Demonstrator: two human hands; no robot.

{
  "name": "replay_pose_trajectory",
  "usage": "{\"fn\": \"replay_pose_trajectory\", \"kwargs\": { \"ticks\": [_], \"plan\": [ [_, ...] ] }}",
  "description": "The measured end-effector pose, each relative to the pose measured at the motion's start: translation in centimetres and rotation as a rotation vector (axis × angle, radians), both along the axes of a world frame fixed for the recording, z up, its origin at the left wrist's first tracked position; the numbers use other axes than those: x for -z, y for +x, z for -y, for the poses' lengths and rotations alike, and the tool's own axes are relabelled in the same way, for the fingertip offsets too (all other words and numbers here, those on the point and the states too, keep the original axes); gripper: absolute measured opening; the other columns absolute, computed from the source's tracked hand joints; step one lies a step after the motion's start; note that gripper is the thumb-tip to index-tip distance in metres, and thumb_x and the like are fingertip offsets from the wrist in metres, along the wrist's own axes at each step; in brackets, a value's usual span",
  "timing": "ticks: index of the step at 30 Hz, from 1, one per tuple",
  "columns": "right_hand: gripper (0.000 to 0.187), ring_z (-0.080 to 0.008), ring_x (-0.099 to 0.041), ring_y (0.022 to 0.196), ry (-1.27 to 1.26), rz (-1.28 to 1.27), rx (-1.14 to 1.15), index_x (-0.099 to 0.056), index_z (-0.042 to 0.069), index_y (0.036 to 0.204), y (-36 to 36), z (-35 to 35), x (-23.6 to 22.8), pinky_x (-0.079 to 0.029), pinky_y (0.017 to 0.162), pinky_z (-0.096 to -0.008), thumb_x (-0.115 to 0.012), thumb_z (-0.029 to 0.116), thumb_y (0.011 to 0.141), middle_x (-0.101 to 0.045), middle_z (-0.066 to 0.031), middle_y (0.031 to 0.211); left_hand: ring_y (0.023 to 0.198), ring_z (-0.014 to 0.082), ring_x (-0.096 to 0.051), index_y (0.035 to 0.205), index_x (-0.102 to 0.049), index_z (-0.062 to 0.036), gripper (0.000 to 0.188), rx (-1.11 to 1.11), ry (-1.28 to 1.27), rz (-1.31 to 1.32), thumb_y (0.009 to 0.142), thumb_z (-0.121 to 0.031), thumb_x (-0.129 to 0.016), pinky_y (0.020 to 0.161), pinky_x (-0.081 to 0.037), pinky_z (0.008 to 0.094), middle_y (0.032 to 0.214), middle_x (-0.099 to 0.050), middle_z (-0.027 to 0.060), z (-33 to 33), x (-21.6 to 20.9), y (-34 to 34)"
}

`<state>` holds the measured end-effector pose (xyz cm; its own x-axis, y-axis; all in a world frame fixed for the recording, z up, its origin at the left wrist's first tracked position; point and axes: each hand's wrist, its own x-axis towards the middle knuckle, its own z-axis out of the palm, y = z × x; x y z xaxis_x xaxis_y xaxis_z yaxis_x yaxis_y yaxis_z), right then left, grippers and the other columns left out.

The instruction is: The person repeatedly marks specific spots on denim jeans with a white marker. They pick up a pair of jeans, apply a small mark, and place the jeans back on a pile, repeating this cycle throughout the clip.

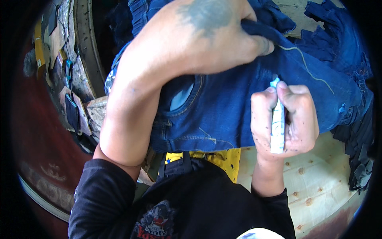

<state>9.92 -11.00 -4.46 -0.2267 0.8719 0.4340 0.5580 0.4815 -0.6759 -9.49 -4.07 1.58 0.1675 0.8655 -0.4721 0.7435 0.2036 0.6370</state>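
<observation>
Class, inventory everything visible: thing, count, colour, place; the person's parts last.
Denim garment: one, blue, centre
Long thread: one, pale, on garment
Stick: one, white and blue, in right hand
Denim pieces: several, blue, upper right
Loose cloth: count unclear, dark, right
Knotted wooden board: one, pale, lower right
Star-patterned cloth: one, yellow, below garment
Flat strip: one, yellow, upper left
Flat slab: one, black, left
Surface: one, reddish-brown, left
T-shirt: one, black, lower centre
Left hand: one, bare, gripping garment
Right hand: one, bare, gripping stick

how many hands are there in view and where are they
2: the left hand holds a fold of the blue denim near the top; the right hand grips a white-and-blue stick at right.
</observation>
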Motion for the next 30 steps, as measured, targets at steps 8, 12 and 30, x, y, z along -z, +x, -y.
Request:
{"fn": "replay_pose_trajectory", "kwargs": {
  "ticks": [8, 12, 30],
  "plan": [
    [0.021, -0.0201, -0.068, 0.066, -0.143, -0.271, -0.01, -0.07, -0.006, 0.102, 3.6, 2.8, -1.5, -0.055, 0.061, -0.0313, -0.081, 0.007, 0.09, -0.072, -0.0153, 0.084, 0.11, 0.0347, -0.078, 0.137, -0.072, -0.0035, 0.045, 0.107, 0.227, 0.018, 0.098, -0.024, -0.08, 0.097, -0.06, 0.0435, 0.116, -0.08, 0.0225, 1.6, 1.8, -0.2],
    [0.017, -0.0276, -0.069, 0.063, -0.019, -0.166, -0.202, -0.067, -0.001, 0.099, 3.2, 3.5, -1.6, -0.056, 0.058, -0.0359, -0.078, 0.003, 0.087, -0.072, -0.0155, 0.082, 0.134, 0.039, -0.067, 0.149, -0.064, -0.001, 0.067, 0.167, 0.05, -0.246, 0.098, -0.043, -0.077, 0.115, -0.053, 0.0464, 0.138, -0.073, 0.0244, 2.1, -1.3, 3.4],
    [0.011, -0.0276, -0.066, 0.056, 0.088, -0.064, -0.134, -0.067, -0.001, 0.085, 0.1, -2.6, 0.0, -0.055, 0.053, -0.0341, -0.075, -0.006, 0.078, -0.064, -0.0134, 0.069, 0.081, 0.0378, -0.075, 0.099, -0.086, -0.0117, 0.028, 0.001, 0.418, -0.006, 0.089, -0.038, -0.088, 0.073, -0.057, 0.0466, 0.078, -0.075, 0.0175, -0.7, 5.5, 0.7]
  ]
}}
